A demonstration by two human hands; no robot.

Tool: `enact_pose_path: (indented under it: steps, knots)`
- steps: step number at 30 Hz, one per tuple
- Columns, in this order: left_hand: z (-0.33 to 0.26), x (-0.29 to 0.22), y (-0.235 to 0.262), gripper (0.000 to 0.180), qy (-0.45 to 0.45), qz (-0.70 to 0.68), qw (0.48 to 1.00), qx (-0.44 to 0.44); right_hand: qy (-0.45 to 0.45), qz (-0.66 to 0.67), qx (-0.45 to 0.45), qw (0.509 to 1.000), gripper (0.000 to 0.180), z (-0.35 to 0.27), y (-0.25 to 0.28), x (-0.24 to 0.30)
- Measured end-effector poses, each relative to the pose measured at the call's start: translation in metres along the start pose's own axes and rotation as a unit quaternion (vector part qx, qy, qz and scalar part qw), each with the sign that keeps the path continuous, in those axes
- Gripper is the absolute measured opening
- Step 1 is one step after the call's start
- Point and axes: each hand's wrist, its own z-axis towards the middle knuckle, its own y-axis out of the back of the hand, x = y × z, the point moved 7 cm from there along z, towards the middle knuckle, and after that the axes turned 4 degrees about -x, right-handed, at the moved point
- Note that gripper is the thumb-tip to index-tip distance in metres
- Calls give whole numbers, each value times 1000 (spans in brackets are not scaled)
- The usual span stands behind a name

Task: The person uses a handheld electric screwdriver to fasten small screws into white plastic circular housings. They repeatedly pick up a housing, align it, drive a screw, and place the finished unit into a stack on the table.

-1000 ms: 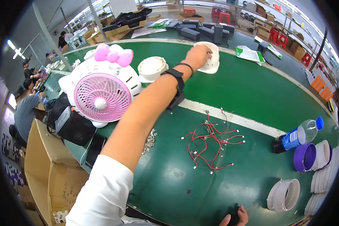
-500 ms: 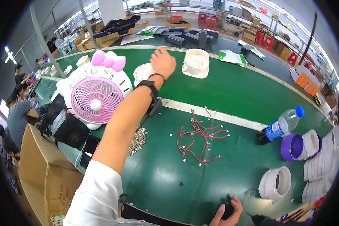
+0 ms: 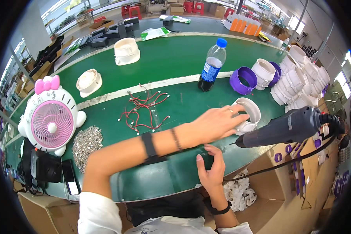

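My left hand [image 3: 216, 124] reaches across and lies flat with open fingers on a round white ring part [image 3: 249, 115] at the right of the green table [image 3: 175, 58]. My right hand [image 3: 211, 167] is open near the table's near edge, holding nothing. A grey power tool [image 3: 288, 126] hangs just right. Red wires [image 3: 144, 111] lie left, with bare green between

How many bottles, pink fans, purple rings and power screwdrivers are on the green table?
Bottle: 1
Pink fan: 1
Purple rings: 2, one mostly hidden behind a white ring
Power screwdriver: 1
Total: 5
The left hand touches a white ring.
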Motion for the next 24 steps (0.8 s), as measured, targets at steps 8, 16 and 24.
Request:
enact_pose_path:
  steps: [8,16,24]
  knots:
    - [20,13,-41,8,-78,74,986,-131,-2,1,-4,1000,27,-4,-2,8]
    - [-70,31,131,17,79,179,965,-173,3,19,10,1000,26,-4,-4,15]
    - [-212,166,286,20,352,388,831,-185,-5,30,10,999,23,-3,-5,14]
